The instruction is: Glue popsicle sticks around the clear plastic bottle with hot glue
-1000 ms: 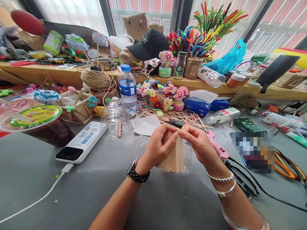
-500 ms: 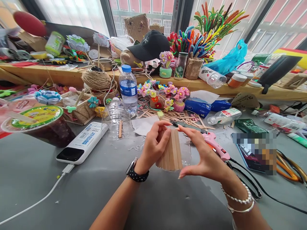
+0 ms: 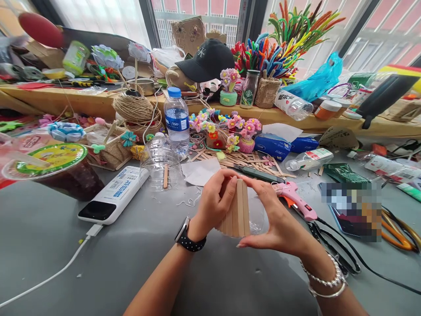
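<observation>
Between my hands is a clear plastic piece [image 3: 258,219] with a row of flat wooden craft sticks [image 3: 237,213] lying side by side on its near face. My left hand [image 3: 215,206] grips its left side, thumb over the sticks and fingers curled behind the top. My right hand [image 3: 278,215] spans the piece on the right, fingertips at the top edge and thumb at the bottom edge. A pink glue gun [image 3: 297,202] lies just right of my right hand. Behind my hands are a dark green utility knife [image 3: 263,173] and many loose craft sticks [image 3: 210,154].
Left stand a lidded drink cup [image 3: 66,175], a white power bank [image 3: 113,195] with cable, a cut plastic bottle [image 3: 161,160] and a water bottle [image 3: 176,118]. Right lie a phone [image 3: 342,219] and orange-handled scissors [image 3: 397,232]. A cluttered wooden shelf [image 3: 204,109] runs along the back.
My right hand has come in to the left, its fingertips and thumb meeting the top and bottom edges of the stick-covered piece. My left hand keeps its hold.
</observation>
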A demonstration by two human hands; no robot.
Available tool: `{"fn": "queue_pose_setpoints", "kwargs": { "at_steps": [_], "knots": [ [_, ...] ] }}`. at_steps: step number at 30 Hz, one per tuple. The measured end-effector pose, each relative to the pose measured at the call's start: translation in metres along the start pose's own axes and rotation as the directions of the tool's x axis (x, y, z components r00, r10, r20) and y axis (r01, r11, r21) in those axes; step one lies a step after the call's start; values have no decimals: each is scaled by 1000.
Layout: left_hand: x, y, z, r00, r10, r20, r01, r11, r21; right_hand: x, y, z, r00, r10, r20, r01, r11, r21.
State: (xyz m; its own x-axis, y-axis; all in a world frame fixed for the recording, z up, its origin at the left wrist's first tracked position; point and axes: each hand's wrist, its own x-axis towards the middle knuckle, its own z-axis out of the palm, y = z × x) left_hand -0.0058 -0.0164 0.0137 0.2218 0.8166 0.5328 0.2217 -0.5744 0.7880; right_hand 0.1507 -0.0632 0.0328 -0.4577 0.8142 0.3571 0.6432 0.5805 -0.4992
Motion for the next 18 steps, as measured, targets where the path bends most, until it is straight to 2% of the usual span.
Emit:
{"fn": "queue_pose_setpoints", "kwargs": {
  "at_steps": [12, 18],
  "knots": [
    [0, 1, 2, 999, 28, -24, -29, 1000, -13, 0, 0, 4, 1000, 2, -30, -1, 999, 42],
    [0, 3, 2, 999, -34, -2, 34, 998, -57, -1, 0, 4, 1000, 13, -14, -13, 999, 34]
  ]
}}
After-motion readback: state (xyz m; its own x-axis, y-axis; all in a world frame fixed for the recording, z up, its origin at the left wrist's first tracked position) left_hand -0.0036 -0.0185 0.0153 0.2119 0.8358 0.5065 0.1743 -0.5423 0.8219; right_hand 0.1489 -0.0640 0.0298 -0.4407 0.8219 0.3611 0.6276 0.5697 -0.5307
